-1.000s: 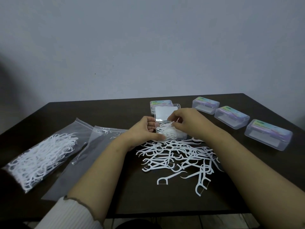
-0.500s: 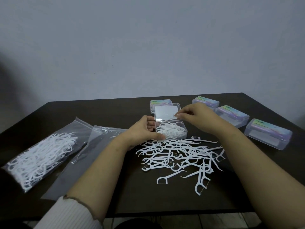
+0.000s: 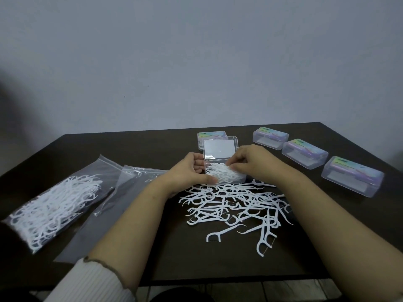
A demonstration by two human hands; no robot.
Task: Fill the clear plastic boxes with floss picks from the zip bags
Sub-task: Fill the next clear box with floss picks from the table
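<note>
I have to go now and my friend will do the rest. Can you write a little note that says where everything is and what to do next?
Left hand holds the left side of the open box. Right hand has its fingertips down on the floss picks inside it; whether it pinches any is unclear.
The open box looks nearly full, its lid standing up behind.
Loose picks lie in a heap on the table in front of the box.
Full zip bag at far left, emptied zip bag beside it.
Four closed boxes: one behind the lid, three at right.
Left: finish and shut this box, then the remaining picks.
</note>
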